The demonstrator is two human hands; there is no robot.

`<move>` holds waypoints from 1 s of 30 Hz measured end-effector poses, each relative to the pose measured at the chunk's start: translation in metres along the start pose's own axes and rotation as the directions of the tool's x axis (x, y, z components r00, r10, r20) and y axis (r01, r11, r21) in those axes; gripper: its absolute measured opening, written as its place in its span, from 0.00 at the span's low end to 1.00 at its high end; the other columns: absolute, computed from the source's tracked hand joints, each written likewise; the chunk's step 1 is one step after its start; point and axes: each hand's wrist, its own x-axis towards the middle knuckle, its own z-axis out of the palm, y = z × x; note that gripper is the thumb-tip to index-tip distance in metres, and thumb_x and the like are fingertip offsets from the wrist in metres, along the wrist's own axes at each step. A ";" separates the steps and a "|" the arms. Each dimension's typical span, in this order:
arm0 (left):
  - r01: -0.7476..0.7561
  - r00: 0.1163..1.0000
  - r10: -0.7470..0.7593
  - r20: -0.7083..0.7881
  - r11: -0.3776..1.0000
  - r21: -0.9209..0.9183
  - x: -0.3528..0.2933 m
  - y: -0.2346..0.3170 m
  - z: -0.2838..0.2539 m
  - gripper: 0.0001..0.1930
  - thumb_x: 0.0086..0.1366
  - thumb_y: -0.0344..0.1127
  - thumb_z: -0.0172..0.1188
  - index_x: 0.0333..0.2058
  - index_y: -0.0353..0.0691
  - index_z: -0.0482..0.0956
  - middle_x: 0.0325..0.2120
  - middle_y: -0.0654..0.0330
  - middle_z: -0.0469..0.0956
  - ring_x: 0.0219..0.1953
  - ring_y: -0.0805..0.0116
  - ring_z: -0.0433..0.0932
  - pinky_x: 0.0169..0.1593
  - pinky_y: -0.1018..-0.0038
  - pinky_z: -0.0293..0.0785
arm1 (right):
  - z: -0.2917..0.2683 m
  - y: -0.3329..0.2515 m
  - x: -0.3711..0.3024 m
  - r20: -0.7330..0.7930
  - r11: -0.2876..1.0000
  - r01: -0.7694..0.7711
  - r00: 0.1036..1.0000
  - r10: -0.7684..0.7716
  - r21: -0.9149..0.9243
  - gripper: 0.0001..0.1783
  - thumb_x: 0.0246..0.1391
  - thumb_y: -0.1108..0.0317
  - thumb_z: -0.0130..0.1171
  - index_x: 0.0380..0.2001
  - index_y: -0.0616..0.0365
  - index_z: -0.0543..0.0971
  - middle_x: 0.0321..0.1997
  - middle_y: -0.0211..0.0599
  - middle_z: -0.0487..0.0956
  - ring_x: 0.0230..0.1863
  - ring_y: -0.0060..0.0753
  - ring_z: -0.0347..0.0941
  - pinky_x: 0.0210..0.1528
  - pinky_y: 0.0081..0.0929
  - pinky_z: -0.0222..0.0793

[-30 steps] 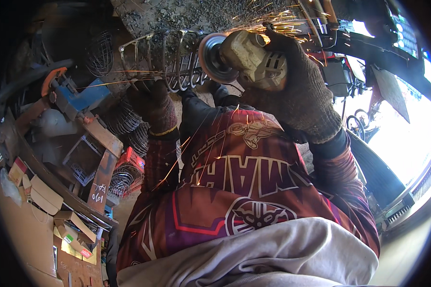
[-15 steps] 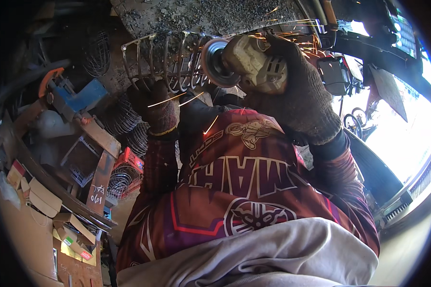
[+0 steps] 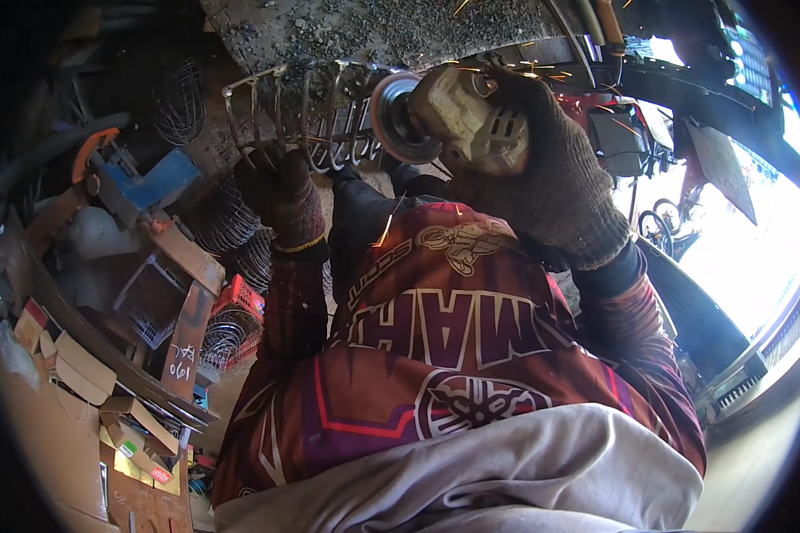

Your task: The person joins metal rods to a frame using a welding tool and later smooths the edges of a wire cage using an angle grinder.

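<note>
gripping a worn, pale angle grinder [image 3: 476,133], the gloved right hand [image 3: 564,173] is clamped round the back of its body. the grinder is by the near edge of the gritty grey bench top [image 3: 364,35], well to the right of the near left corner, with its round disc [image 3: 396,115] on the left side. the disc's left rim overlaps the right part of a metal rod frame [image 3: 307,111] in this view; whether the two touch, i cannot tell. a few orange sparks [image 3: 556,77] fly beyond the right hand.

the frame runs along the bench top's near edge from close to that near left corner, its bent rods curving down toward the person. the left hand [image 3: 280,186], in a dark glove with a yellow band at the cuff, is clamped on the rods at the frame's lower left. the two hands are well apart, with much of the frame and the disc between them.

to the left of the left hand is a blue metal box [image 3: 156,180]. closer to the person lie wire coils [image 3: 222,218], then a red crate [image 3: 244,298] with more wire rings [image 3: 222,342] beside it.
</note>
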 end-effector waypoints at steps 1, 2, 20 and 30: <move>-0.002 1.000 0.002 -0.002 1.000 0.005 -0.002 -0.002 0.001 0.11 0.52 0.34 0.66 0.26 0.58 0.71 0.27 0.60 0.72 0.27 0.53 0.74 0.27 0.60 0.68 | 0.001 0.000 0.000 -0.006 1.000 0.000 1.000 0.000 0.007 0.46 0.39 0.62 0.78 0.61 0.60 0.65 0.48 0.52 0.79 0.51 0.48 0.80 0.50 0.39 0.78; -0.014 1.000 0.014 -0.005 1.000 0.013 -0.003 -0.004 0.002 0.11 0.52 0.34 0.66 0.26 0.58 0.71 0.27 0.59 0.73 0.28 0.53 0.74 0.27 0.60 0.68 | 0.001 0.000 -0.001 -0.016 1.000 -0.004 1.000 0.005 0.015 0.46 0.39 0.62 0.78 0.60 0.60 0.65 0.48 0.52 0.79 0.51 0.48 0.80 0.50 0.39 0.78; -0.020 0.999 0.013 0.047 0.986 0.164 -0.006 -0.003 0.003 0.06 0.61 0.37 0.61 0.30 0.55 0.71 0.29 0.54 0.72 0.29 0.50 0.74 0.29 0.58 0.71 | 0.002 -0.002 -0.002 -0.042 0.997 -0.066 0.997 0.067 0.039 0.45 0.39 0.60 0.78 0.59 0.60 0.66 0.49 0.53 0.78 0.51 0.47 0.80 0.50 0.38 0.77; 0.080 0.985 -0.103 0.136 0.983 0.164 -0.014 -0.004 0.007 0.07 0.66 0.40 0.56 0.35 0.43 0.72 0.30 0.54 0.72 0.32 0.53 0.75 0.35 0.59 0.74 | 0.001 -0.001 0.001 -0.022 0.998 -0.047 0.999 0.046 -0.047 0.50 0.37 0.60 0.80 0.62 0.61 0.64 0.51 0.52 0.78 0.53 0.46 0.79 0.52 0.38 0.76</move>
